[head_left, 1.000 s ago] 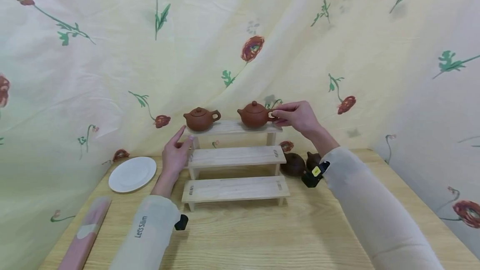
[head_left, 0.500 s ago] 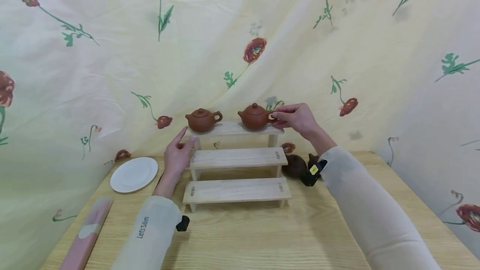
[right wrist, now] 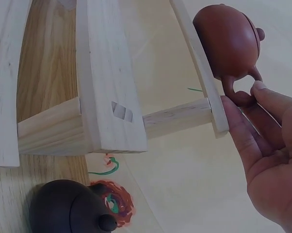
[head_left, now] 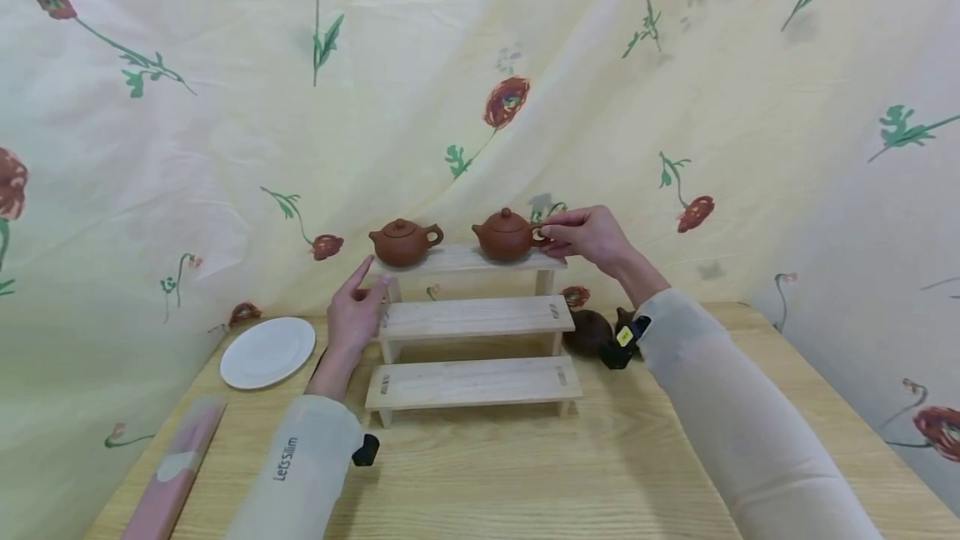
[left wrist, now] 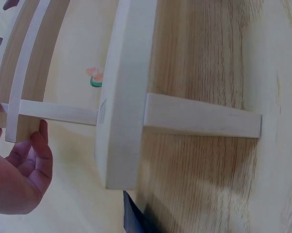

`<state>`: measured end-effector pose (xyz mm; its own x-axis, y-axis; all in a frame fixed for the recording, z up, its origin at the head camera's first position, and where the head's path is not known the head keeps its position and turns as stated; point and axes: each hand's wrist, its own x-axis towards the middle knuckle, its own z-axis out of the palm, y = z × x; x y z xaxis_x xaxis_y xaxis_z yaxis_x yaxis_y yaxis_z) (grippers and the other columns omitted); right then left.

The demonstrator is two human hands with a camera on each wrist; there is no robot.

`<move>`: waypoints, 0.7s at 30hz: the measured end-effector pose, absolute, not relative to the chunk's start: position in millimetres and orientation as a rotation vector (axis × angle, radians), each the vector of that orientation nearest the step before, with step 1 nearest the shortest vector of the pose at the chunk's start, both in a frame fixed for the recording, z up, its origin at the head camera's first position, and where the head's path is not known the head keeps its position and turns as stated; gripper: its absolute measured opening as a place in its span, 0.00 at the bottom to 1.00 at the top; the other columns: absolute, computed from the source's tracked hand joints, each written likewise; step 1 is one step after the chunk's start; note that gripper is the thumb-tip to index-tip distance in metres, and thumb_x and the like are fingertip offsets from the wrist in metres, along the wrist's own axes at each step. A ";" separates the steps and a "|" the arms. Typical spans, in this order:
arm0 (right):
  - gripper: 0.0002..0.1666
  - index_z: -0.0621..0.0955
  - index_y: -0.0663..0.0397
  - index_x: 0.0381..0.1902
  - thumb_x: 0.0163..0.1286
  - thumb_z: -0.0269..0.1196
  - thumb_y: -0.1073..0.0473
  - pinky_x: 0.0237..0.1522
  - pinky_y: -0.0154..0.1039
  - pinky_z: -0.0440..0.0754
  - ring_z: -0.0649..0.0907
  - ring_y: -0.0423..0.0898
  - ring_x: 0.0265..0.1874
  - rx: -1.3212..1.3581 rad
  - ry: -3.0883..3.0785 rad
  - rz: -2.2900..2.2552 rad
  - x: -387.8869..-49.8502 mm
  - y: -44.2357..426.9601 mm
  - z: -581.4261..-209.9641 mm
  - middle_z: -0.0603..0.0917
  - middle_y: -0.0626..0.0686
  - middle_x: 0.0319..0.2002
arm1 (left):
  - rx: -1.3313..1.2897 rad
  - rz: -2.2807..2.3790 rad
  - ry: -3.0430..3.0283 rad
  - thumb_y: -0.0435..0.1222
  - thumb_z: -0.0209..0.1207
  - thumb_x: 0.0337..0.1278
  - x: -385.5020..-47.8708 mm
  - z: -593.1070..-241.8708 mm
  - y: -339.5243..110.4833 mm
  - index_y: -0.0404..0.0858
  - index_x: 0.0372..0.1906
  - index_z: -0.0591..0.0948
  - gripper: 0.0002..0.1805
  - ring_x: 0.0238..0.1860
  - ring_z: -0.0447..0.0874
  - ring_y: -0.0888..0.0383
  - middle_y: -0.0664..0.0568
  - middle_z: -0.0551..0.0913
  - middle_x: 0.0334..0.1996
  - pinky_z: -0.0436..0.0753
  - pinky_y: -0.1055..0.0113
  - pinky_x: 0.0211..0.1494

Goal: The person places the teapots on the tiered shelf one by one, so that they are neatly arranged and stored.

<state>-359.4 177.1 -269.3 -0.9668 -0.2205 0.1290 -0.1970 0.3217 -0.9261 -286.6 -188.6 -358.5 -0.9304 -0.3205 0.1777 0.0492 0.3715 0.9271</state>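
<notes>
"One second on, what has changed?"

"Hardly anything. Nearest, at lower left, the pink case (head_left: 167, 486) lies as it did."

"And the hands?"

"Left of centre, the left hand (head_left: 354, 315) stays at the wooden rack (head_left: 476, 315), forefinger and thumb parted at the end of the top shelf (head_left: 459, 257); whether they pinch it, I can't tell. Right of centre, the right hand (head_left: 591, 237) keeps thumb and fingertips pinched on the handle (right wrist: 228, 88) of one red-brown teapot (head_left: 504, 237)."

"Where is that pot?"

"Upright on the top shelf, just right of the frame's middle, where it was. The second teapot (head_left: 402, 242) stands apart from it, left of centre, unheld."

"Meaning?"

"The shelf, I'd judge, bears the weight; the pot seems settled, its handle not yet let go."

"And farthest?"

"The flowered cloth (head_left: 390, 107), filling the upper frame."
</notes>
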 end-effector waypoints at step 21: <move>0.19 0.85 0.66 0.61 0.79 0.64 0.60 0.41 0.36 0.90 0.91 0.42 0.34 -0.406 2.601 -1.702 -358.9 178.3 -270.9 0.88 0.67 0.54 | 0.238 -1.574 -2.330 0.53 0.59 0.77 -283.8 -355.9 -188.2 0.59 0.80 0.70 0.31 0.35 0.75 0.58 0.47 0.79 0.39 0.74 0.69 0.34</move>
<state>-358.9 178.3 -270.9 -0.9664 -0.2189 0.1350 -0.2114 0.3767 -0.9019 -283.8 -188.2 -355.9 -0.9354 -0.3111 0.1679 0.0396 0.3797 0.9243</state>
